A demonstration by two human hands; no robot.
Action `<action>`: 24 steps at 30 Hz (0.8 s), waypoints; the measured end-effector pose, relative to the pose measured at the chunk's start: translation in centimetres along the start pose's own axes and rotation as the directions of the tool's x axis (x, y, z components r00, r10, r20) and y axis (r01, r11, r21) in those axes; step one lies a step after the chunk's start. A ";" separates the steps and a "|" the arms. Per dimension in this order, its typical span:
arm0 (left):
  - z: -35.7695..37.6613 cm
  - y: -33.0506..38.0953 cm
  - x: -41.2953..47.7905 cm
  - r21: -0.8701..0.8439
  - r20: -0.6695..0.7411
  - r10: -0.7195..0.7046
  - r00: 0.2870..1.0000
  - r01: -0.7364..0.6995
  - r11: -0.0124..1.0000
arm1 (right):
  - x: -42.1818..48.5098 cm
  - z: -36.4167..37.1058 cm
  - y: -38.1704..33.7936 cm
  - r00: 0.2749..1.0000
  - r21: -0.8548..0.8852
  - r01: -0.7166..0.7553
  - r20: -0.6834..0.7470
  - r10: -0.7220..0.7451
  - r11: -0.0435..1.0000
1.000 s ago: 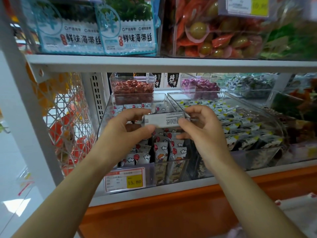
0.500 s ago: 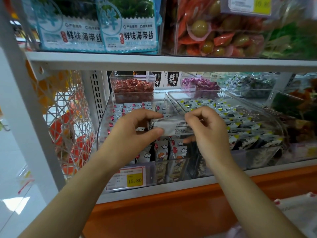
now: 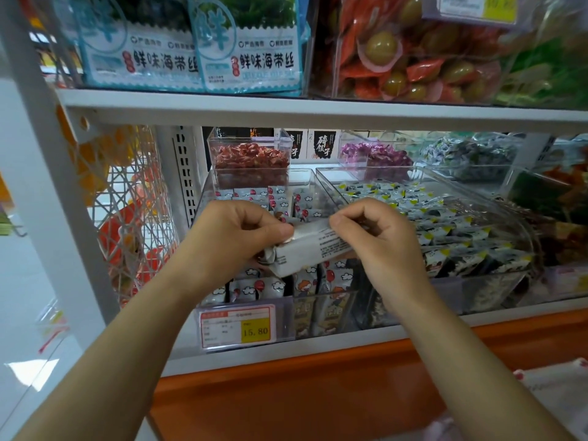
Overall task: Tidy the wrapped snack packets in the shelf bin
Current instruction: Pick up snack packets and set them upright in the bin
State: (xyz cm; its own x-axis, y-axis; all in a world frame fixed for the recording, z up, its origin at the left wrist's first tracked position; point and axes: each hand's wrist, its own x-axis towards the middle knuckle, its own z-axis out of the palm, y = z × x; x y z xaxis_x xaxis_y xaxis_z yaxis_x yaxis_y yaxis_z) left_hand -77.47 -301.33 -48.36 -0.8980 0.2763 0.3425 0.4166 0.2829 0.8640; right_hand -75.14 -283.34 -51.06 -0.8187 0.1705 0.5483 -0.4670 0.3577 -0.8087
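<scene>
Evidently the step in hand is turning one packet so it matches its neighbours before it goes back into the row.

Head view: the snack packet (image 3: 313,249) is held in the air just over the front of the clear shelf bin (image 3: 331,296), tilted with its nine o'clock end lower and its printed back towards the camera. The left hand (image 3: 235,237) pinches that nine o'clock end between thumb and curled fingers. The right hand (image 3: 378,246), fingers curled too, nips the upper edge at the three o'clock end. Neither hand is slack.

Below, at six o'clock, the standing packets (image 3: 251,288) face forward in rows behind the price tag (image 3: 237,326). To do this well, I would rotate the packet until its picture side faces out, stand it upright, then lower it into the row rather than drop it. A light pinch at the seams should spare the wrapper from creasing. Mind the neighbouring bin (image 3: 445,224) at three o'clock, whose yellow-cornered packets are a different line. The small box of red sweets (image 3: 251,157) at twelve o'clock sits on the bin's back edge, so keep the hands low and forward.
</scene>
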 end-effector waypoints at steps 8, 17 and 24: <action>0.3 -0.6 -0.2 0.033 0.219 -0.026 0.975 0.019 0.999 | -0.1 0.4 0.2 0.987 0.069 -0.086 -0.130 0.094 0.994; -0.2 -0.8 0.1 -0.020 0.157 0.005 0.988 -0.002 1.000 | 1.0 -2.0 0.2 0.930 0.275 -0.353 0.208 0.303 0.894; -0.1 -0.7 0.0 -0.070 0.160 -0.006 0.987 0.017 0.997 | 0.9 -2.2 0.5 0.919 0.310 -0.380 0.231 0.319 0.871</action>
State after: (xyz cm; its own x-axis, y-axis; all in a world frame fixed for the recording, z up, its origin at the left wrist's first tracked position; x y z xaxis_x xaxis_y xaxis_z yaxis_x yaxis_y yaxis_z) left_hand -77.75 -301.58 -48.92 -0.8661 0.4179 0.2743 0.3904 0.2226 0.8934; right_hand -75.40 -280.99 -50.47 -0.9786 0.0592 0.1970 -0.1994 -0.0380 -0.9792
